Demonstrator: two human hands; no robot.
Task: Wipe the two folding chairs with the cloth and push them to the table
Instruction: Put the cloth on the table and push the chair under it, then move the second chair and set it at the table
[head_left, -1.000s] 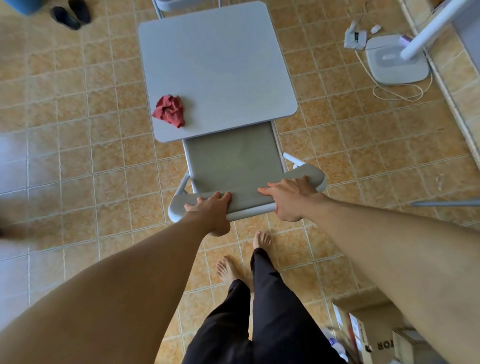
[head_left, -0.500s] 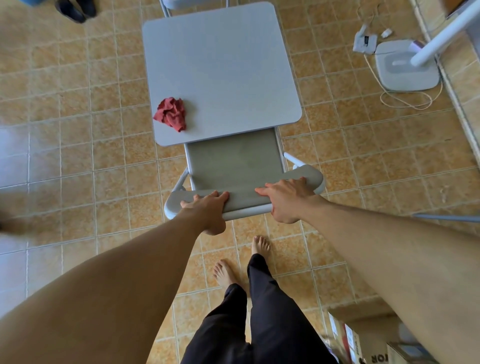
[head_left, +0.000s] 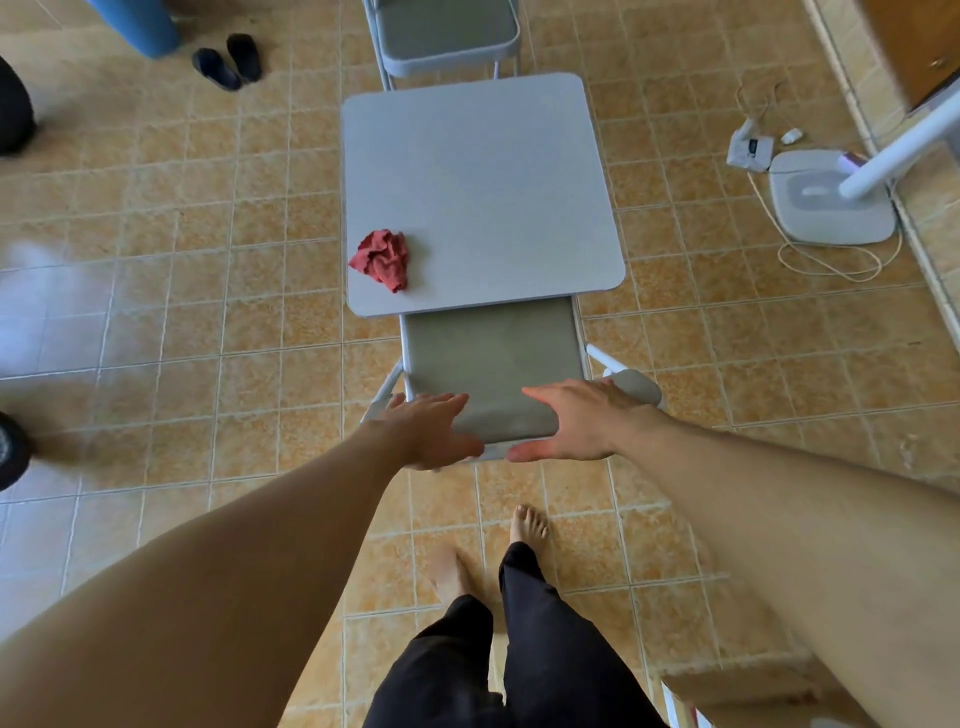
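The person's left hand (head_left: 426, 431) and right hand (head_left: 582, 421) lie flat on the backrest of the near chair (head_left: 493, 353), fingers straight and spread, gripping nothing. The chair's seat front is tucked under the near edge of the table (head_left: 467, 156). The red cloth (head_left: 382, 260) lies crumpled by the table's near left corner. The far chair (head_left: 447, 36) stands at the table's far edge. A white stand base (head_left: 831, 208) sits on the floor to the right.

Far chair (head_left: 447, 31) partly beyond the top edge; near chair (head_left: 493, 358) partly beneath the table (head_left: 478, 171).
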